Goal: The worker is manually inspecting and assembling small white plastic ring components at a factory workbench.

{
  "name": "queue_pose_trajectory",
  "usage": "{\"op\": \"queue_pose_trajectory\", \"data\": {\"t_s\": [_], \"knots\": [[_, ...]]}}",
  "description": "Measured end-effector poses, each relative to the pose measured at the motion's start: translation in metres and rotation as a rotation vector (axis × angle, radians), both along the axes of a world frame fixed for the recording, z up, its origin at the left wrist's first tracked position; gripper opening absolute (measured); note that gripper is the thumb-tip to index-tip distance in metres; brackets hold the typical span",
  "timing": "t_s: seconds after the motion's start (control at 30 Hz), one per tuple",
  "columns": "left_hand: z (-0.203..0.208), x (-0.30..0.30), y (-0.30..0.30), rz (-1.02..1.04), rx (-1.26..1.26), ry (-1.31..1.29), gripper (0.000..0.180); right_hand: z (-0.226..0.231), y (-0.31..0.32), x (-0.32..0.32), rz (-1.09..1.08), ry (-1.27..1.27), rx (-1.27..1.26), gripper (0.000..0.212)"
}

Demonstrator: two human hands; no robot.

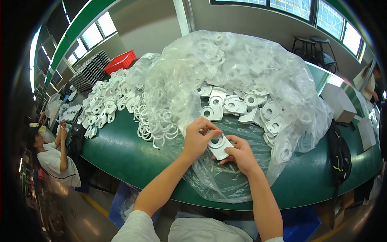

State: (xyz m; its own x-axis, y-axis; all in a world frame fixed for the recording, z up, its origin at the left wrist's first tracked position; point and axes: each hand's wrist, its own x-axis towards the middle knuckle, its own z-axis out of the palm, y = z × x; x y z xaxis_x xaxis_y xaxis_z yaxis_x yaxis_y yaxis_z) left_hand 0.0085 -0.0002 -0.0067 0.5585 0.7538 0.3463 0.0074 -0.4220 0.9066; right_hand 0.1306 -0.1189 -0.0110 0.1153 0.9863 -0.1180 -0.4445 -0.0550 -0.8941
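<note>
Between my two hands is a white plastic part point(219, 151), a flat plate with a round ring-edged hole at its far end. My left hand point(198, 139) has its fingers closed at the hole end; whether a small piece sits in that pinch is hidden. The near right edge of the part is gripped by my right hand point(241, 155), thumb on top and fingers beneath. Just beyond, similar white parts point(234, 105) spill from the mouth of a large clear plastic bag point(246, 52). A heap of loose white rings point(155, 127) lies left of my left hand.
More white parts point(109, 97) are piled on the green table point(121, 149) at the left, near a red bin point(121, 61) and stacked grey trays point(90, 70). White boxes point(338, 103) and a black bag point(340, 155) are at the right. Another person point(56, 157) works far left.
</note>
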Motion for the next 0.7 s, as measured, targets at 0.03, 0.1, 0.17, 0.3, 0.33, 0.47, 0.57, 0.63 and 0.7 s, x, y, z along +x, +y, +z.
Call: {"op": "queue_pose_trajectory", "data": {"t_s": [0.03, 0.1, 0.17, 0.3, 0.33, 0.47, 0.57, 0.63, 0.7], "knots": [[0.000, 0.000, 0.000, 0.002, 0.000, 0.000, 0.009, 0.000, 0.000, 0.000, 0.002, 0.000, 0.000, 0.039], [-0.002, -0.001, 0.001, 0.016, 0.140, -0.009, 0.010, -0.001, 0.001, 0.000, 0.001, 0.009, 0.014, 0.035], [0.001, 0.000, -0.002, 0.024, 0.180, -0.015, 0.011, 0.000, -0.001, 0.000, -0.016, 0.011, 0.005, 0.033], [0.004, -0.001, -0.005, 0.051, 0.262, -0.046, 0.012, -0.001, 0.002, -0.003, -0.044, -0.094, 0.021, 0.026], [0.004, -0.002, -0.005, 0.058, 0.261, -0.045, 0.012, -0.002, 0.003, -0.005, -0.037, -0.094, 0.021, 0.026], [0.006, 0.001, -0.007, 0.019, 0.281, -0.082, 0.011, -0.003, 0.001, -0.001, -0.077, -0.111, 0.019, 0.025], [0.009, -0.002, -0.005, 0.021, 0.201, -0.131, 0.006, -0.005, 0.002, -0.001, -0.106, -0.108, 0.023, 0.024], [0.010, -0.004, -0.001, 0.042, 0.115, -0.174, 0.004, -0.005, 0.002, -0.001, -0.132, -0.117, 0.023, 0.023], [0.010, -0.008, 0.004, 0.037, 0.073, -0.175, 0.005, -0.005, 0.003, -0.001, -0.158, -0.121, 0.012, 0.022]]}}
